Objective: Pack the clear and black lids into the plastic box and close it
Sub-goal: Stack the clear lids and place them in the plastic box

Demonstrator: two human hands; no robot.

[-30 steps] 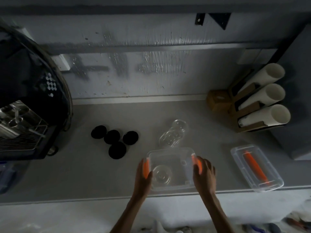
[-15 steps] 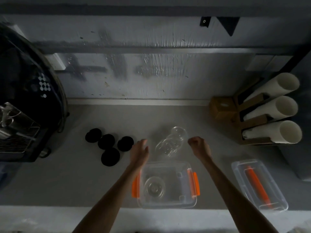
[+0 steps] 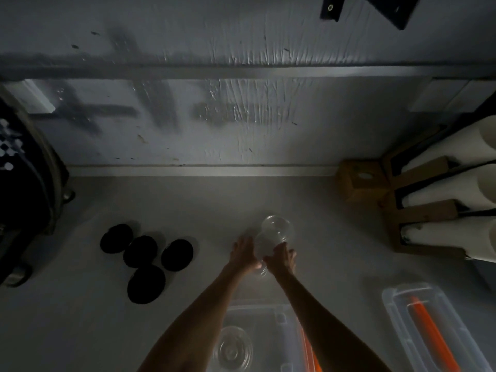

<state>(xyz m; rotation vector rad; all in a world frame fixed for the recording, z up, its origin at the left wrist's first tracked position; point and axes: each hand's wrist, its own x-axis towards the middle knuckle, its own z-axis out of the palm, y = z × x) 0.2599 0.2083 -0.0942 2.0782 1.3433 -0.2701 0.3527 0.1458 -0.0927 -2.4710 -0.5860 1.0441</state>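
Four black lids (image 3: 146,260) lie loose on the counter (image 3: 80,318) at the left, three in a row and one nearer the front, well apart from the box. None of them is packed, so that whole group is left to do.

In the middle, both hands reach forward over the box to the clear lids (image 3: 276,232), a small overlapping cluster on the counter just beyond the box. The left hand (image 3: 243,253) is cupped against the left side of the cluster, fingers partly curled. The right hand (image 3: 281,257) closes on its right side, fingertips on the plastic. The two hands seem to gather the lids between them, but in this dim light I cannot tell whether either hand has a firm hold or whether the lids are lifted off the counter.

Nearer the front, under the forearms, the box (image 3: 268,312) stands open. One clear lid (image 3: 233,350) already lies flat in its left half; the rest of the floor looks bare.

At the right, the box cover (image 3: 397,312), clear with an orange strip, lies on the counter apart from the box.

By my judgement the task is early: one clear lid in, the remaining clear lids being picked up, all black lids waiting, and the box not yet closed.
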